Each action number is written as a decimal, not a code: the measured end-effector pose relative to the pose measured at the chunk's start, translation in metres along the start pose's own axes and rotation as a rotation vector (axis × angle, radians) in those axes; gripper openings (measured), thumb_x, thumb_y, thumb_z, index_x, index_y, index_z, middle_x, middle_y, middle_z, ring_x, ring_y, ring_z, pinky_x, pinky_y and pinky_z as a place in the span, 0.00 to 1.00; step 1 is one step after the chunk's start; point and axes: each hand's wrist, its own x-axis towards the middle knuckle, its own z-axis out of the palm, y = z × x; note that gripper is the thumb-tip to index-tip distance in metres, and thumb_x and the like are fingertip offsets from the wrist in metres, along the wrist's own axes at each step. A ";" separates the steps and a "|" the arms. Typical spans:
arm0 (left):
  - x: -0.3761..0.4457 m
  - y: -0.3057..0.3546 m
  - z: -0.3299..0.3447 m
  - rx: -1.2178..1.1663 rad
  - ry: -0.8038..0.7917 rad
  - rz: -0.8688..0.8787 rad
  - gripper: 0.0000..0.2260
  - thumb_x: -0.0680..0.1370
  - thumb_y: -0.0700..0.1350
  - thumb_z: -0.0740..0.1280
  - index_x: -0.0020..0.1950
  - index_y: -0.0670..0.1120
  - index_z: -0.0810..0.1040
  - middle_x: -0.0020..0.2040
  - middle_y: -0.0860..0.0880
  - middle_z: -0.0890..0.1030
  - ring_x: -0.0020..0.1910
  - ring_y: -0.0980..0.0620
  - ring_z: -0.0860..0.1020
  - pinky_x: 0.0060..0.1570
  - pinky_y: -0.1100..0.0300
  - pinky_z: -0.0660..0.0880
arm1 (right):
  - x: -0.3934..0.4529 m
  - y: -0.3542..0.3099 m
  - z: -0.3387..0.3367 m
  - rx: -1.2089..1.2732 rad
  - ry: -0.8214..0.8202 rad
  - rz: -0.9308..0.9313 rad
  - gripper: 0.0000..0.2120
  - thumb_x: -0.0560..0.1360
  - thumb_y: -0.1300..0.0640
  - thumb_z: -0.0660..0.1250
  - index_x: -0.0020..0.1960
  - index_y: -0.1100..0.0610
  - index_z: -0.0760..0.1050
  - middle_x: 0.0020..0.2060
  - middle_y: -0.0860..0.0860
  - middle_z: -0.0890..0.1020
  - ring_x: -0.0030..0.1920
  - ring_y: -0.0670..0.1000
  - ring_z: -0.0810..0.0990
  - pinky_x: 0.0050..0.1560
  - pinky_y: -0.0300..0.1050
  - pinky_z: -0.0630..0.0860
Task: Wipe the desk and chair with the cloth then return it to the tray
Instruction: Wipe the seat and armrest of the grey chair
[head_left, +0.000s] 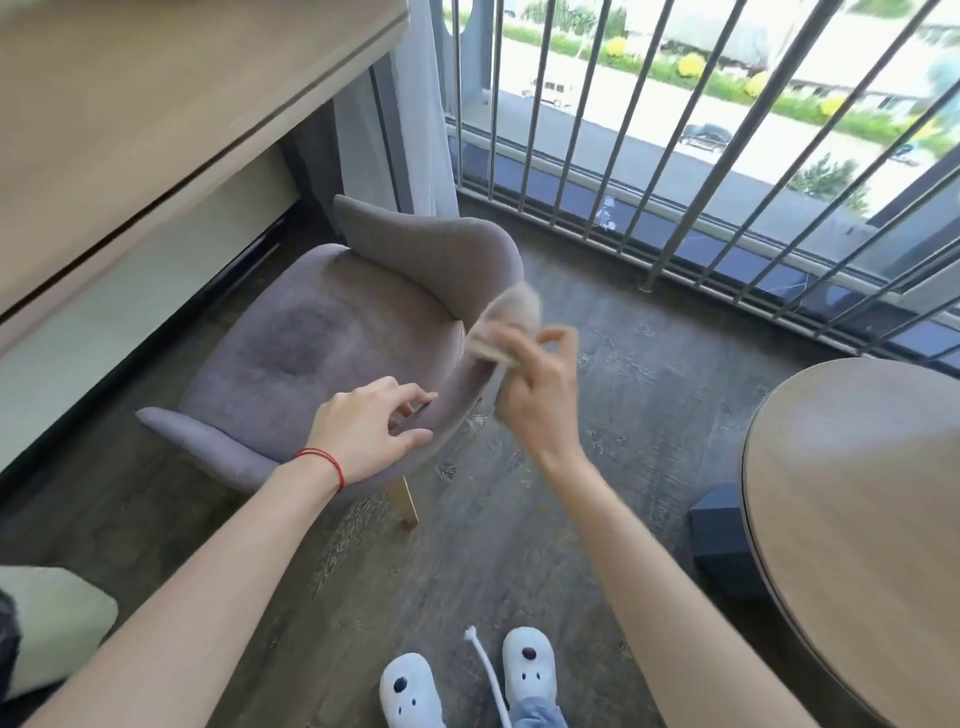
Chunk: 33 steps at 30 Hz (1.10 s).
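The right hand (535, 395) pinches the cloth (506, 325) by the chair (322, 353) back, the left hand (363, 431) is spread, so chair wiping looks underway, then the tray.

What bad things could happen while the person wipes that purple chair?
1. The cloth looks only pinched in the right hand, so it might slip onto the floor.
2. A white cord dangles between the slippers; a foot could catch on it.
3. The left hand rests on the chair rim; pushing hard might slide or tip the chair.
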 end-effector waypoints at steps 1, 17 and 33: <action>-0.001 0.001 0.002 0.003 0.016 -0.003 0.15 0.73 0.58 0.65 0.59 0.64 0.74 0.53 0.58 0.79 0.50 0.53 0.81 0.50 0.57 0.76 | 0.018 0.003 0.000 0.002 0.035 0.068 0.24 0.72 0.72 0.57 0.58 0.53 0.81 0.50 0.55 0.67 0.55 0.57 0.73 0.63 0.46 0.71; -0.007 0.006 0.012 -0.040 0.124 -0.076 0.14 0.73 0.58 0.64 0.58 0.65 0.74 0.52 0.59 0.78 0.52 0.51 0.80 0.45 0.59 0.70 | 0.010 -0.012 0.015 0.041 0.002 0.154 0.24 0.72 0.72 0.58 0.59 0.52 0.80 0.54 0.55 0.66 0.55 0.53 0.72 0.65 0.39 0.66; 0.011 0.052 -0.053 -0.681 -0.007 -0.012 0.07 0.72 0.42 0.72 0.42 0.48 0.74 0.39 0.48 0.81 0.37 0.56 0.76 0.43 0.60 0.71 | -0.057 -0.019 -0.030 0.306 -0.377 -0.077 0.24 0.71 0.60 0.71 0.65 0.49 0.69 0.62 0.50 0.69 0.65 0.49 0.70 0.64 0.47 0.73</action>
